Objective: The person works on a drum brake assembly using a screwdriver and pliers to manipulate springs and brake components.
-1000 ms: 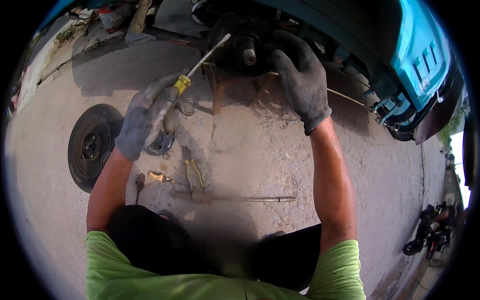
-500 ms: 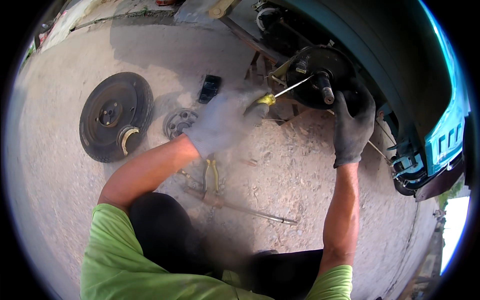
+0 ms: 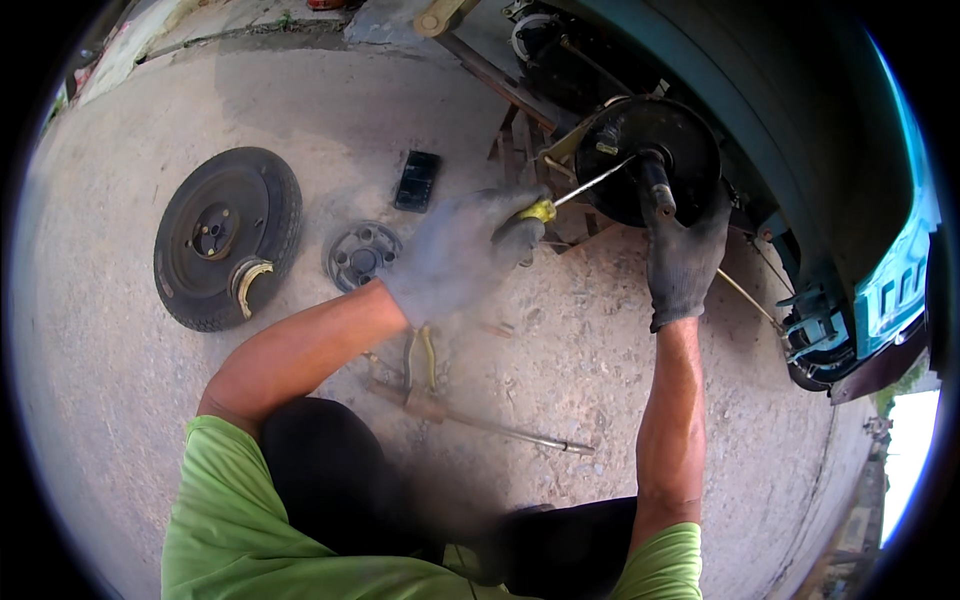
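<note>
My left hand, in a grey glove, is closed around the yellow handle of a screwdriver. The metal shank points up and right, its tip against the black brake backing plate beside the axle shaft. On the plate's lower edge rests my right hand, also gloved. Its thumb lies near the end of the shaft, and its fingers wrap the plate's rim, partly hidden in shadow. The plate sits under the blue body of a vehicle.
A wheel with tyre lies at left, a curved brake shoe on it. Nearby are a round grey drum and a dark phone. Pliers and a long metal bar lie before me. A rusty stand stands by the plate.
My right hand has shifted left and slightly down along the plate, its thumb now closer to the shaft. The screwdriver stays in my left hand, its tip still by the shaft.
</note>
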Motion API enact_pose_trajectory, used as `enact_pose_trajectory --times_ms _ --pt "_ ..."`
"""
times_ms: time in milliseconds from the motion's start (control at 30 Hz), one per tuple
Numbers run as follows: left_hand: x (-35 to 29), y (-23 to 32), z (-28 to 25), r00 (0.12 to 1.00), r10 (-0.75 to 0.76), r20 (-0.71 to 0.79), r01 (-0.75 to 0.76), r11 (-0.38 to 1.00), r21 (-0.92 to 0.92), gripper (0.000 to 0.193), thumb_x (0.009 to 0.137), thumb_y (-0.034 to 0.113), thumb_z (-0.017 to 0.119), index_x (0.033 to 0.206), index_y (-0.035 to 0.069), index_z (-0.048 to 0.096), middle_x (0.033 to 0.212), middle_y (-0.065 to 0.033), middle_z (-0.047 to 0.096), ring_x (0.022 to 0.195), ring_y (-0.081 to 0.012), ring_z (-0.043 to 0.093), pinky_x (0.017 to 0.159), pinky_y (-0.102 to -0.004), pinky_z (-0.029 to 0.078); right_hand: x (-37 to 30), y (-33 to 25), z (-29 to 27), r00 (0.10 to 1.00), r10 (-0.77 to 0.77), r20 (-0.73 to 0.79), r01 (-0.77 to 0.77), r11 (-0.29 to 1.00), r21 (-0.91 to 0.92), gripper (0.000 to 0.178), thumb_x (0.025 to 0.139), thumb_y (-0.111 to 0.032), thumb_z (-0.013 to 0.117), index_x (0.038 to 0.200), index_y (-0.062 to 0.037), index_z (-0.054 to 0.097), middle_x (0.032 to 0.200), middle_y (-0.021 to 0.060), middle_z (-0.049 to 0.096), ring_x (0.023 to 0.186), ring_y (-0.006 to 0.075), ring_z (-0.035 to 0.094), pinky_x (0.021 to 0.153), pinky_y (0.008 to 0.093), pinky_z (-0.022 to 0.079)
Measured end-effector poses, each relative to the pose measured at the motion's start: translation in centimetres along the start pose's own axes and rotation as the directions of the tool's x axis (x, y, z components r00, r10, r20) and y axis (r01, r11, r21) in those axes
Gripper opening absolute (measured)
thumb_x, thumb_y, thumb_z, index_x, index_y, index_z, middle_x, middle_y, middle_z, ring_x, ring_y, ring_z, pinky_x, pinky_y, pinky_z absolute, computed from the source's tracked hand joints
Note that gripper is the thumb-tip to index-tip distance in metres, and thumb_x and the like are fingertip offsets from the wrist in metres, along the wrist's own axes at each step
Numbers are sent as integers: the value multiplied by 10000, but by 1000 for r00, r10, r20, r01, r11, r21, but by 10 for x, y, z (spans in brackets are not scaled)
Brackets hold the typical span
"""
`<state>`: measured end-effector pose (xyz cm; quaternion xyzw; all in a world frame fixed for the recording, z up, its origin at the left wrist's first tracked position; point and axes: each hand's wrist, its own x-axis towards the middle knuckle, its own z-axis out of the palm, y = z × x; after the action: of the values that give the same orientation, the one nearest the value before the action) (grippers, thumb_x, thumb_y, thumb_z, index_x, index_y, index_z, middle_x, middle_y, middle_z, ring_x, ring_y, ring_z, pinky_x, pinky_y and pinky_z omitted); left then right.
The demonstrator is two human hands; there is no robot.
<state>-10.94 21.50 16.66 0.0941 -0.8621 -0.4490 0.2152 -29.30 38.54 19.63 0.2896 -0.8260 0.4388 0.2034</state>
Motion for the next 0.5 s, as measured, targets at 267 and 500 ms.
enact_pose_trajectory --times_ms 267,500 --pt "0 3 5 989 -132 69 144 970 -197 364 1042 234 620 1283 -33 673 987 -135 766 835 -165 759 750 -329 562 2 -4 3 1000 31 3 -31 998 59 794 860 -350 876 1470 -1 506 1392 223 637 1296 345 628 1130 422 500" --pt "1 -1 10 970 -208 124 241 890 -388 362 1055 269 599 1250 -23 689 907 -95 762 782 -137 739 717 -286 540 3 -5 4 999 37 5 -38 991 126 795 862 -350 871 1472 -2 499 1395 227 631 1291 354 628 1126 427 498"
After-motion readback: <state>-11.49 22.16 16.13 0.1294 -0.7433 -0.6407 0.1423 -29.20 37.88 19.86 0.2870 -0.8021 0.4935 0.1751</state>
